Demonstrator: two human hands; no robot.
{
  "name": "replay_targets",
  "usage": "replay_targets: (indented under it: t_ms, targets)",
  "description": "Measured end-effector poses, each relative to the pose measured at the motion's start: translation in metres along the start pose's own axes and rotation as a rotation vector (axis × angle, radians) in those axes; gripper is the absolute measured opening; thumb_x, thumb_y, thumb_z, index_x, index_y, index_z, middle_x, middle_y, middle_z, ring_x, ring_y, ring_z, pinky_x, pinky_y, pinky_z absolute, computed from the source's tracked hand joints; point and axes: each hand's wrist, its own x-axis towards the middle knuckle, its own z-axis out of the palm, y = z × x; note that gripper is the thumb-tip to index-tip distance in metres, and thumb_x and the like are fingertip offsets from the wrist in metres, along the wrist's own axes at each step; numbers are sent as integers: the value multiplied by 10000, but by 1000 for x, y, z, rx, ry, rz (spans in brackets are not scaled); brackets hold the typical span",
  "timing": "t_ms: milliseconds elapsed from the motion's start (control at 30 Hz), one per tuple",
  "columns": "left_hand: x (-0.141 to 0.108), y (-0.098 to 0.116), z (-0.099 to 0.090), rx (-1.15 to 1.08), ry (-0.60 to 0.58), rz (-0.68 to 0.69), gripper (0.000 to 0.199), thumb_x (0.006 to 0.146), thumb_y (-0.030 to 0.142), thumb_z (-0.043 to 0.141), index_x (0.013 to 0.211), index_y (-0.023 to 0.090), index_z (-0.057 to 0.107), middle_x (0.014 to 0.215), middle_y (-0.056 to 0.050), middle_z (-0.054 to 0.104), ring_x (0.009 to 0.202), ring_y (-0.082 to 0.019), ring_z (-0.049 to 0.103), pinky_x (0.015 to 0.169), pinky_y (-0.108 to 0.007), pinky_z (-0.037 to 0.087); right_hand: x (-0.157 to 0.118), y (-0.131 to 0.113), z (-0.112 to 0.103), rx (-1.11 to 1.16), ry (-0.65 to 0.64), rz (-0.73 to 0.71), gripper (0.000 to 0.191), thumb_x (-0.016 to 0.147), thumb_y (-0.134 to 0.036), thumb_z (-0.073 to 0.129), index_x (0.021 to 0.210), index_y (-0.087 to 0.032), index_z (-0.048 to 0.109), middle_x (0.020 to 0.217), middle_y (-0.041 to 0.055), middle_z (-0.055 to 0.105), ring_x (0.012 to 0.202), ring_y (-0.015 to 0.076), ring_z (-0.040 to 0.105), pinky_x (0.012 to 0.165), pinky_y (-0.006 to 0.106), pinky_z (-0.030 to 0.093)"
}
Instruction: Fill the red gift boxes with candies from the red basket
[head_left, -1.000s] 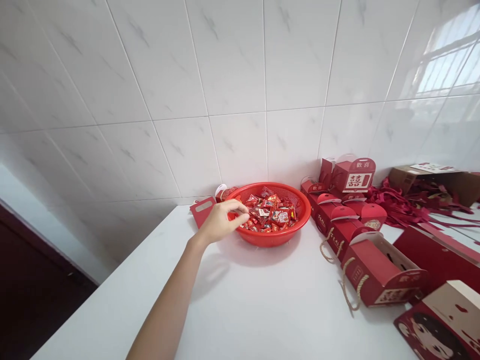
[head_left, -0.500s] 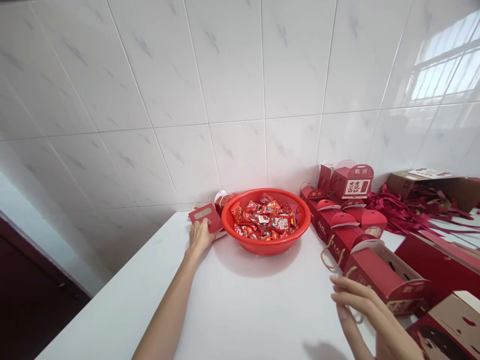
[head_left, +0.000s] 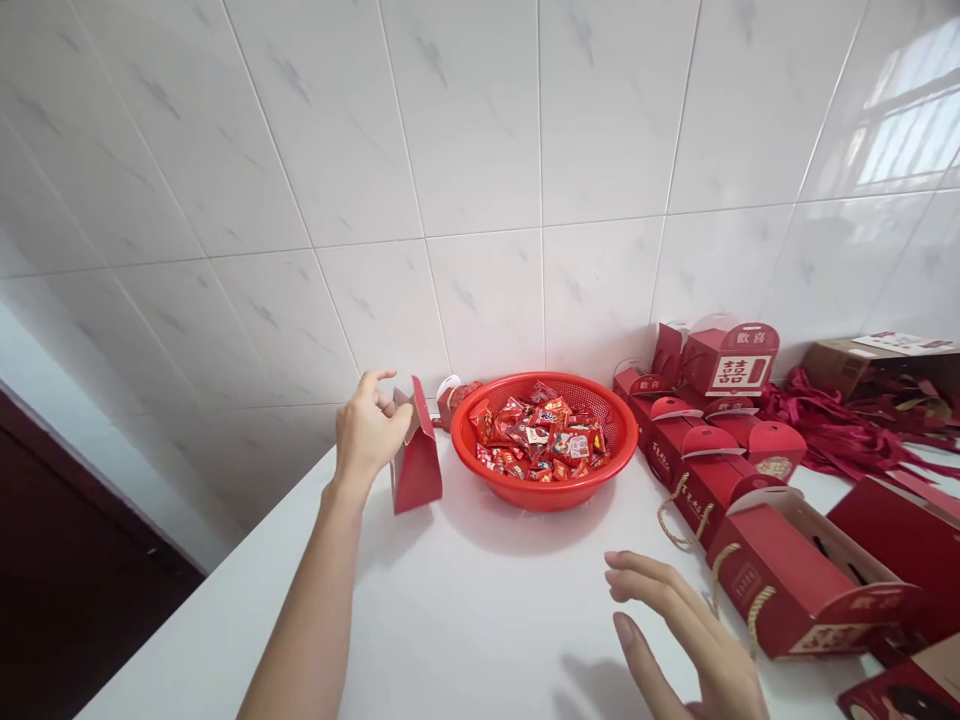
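Note:
My left hand pinches a small red paper box at its upper edge, left of the basket. The box is tilted upright, its red side facing right, and part of it is hidden behind my fingers. Close by on its right stands a round red plastic basket with wrapped candies in it. Over the table's front right, my right hand hangs with its fingers apart and nothing in them. An open-topped red gift box with rope handles is nearest to it.
Several red gift boxes line the right side, one stacked higher by the wall. Behind them lie dark red ribbons and a cardboard box. A small red pouch-like item sits behind the basket. The white table's left edge runs diagonally.
My left hand has raised the red box from lying flattish to upright. My right hand has shifted left, away from the gift boxes. The view has turned slightly.

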Motion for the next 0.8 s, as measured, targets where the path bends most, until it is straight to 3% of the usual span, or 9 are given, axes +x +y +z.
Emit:
replay_targets:
  t_ms: [67, 133, 267, 367, 433, 533, 667, 733, 800]
  targets:
    - [-20, 28, -14, -102, -71, 80, 381, 711, 179, 544, 1065, 213, 680, 519, 82, 473, 531, -149, 516, 642, -250, 448, -1, -1, 2, -5, -47, -20, 329, 1006, -253, 541, 1329, -270, 599, 1258, 121, 665, 935, 200, 730, 845, 289, 592]
    - [-47, 55, -19, -190, -202, 161, 281, 682, 180, 536, 899, 205, 712, 520, 80, 471, 464, -118, 453, 541, -236, 398, -1, -3, 3, -5, -89, -99, 425, 1044, -313, 476, 1468, -293, 492, 1432, 150, 548, 1009, 208, 716, 872, 319, 591]
    - [-101, 94, -6, -320, -310, 346, 287, 700, 120, 492, 847, 196, 728, 512, 70, 443, 459, -104, 426, 513, -231, 363, 1, -6, 6, -17, -169, -258, 501, 1075, -416, 350, 1574, -390, 315, 1679, 100, 203, 1369, 282, 534, 1002, 403, 548]
    - [-124, 106, 9, -371, -321, 410, 316, 708, 82, 485, 888, 184, 724, 546, 58, 435, 486, -106, 418, 519, -239, 356, 3, -6, 6, -53, -175, -244, 510, 1074, -436, 327, 1582, -423, 287, 1708, 28, 133, 1482, 296, 395, 1066, 404, 513]
    - [-132, 109, 16, -415, -352, 422, 284, 726, 80, 487, 875, 175, 709, 567, 48, 429, 501, -111, 414, 515, -246, 351, 5, -3, 2, -55, -139, -212, 530, 1074, -404, 343, 1598, -394, 267, 1700, 19, 190, 1486, 296, 390, 1089, 395, 502]
    - [-137, 111, 23, -511, -435, 414, 256, 782, 115, 504, 933, 164, 704, 614, 31, 474, 543, -122, 463, 539, -251, 397, 6, 0, -7, -64, -86, -125, 575, 1056, -332, 437, 1608, -332, 275, 1598, 43, 438, 1406, 273, 512, 1077, 358, 523]
    - [-139, 112, 27, -498, -558, 391, 266, 862, 246, 575, 1081, 177, 708, 743, -10, 561, 649, -156, 556, 650, -297, 498, 7, -5, -13, -36, 40, 101, 450, 1063, -346, 434, 1513, -330, 440, 1462, 34, 601, 1334, 260, 590, 1056, 355, 546]
    - [-138, 111, 28, -459, -550, 411, 322, 844, 298, 637, 1144, 205, 708, 992, -79, 607, 834, -205, 617, 793, -366, 540, 6, -8, -12, -9, 87, 177, 397, 1051, -389, 458, 1434, -316, 530, 1413, 48, 639, 1296, 281, 620, 1033, 385, 565]
    - [-137, 109, 29, -435, -541, 451, 387, 813, 316, 685, 1191, 233, 699, 1310, -136, 524, 1120, -290, 583, 983, -465, 499, 3, -6, -11, -4, 132, 230, 381, 1018, -439, 522, 1361, -295, 601, 1351, 63, 681, 1242, 300, 656, 996, 396, 589]
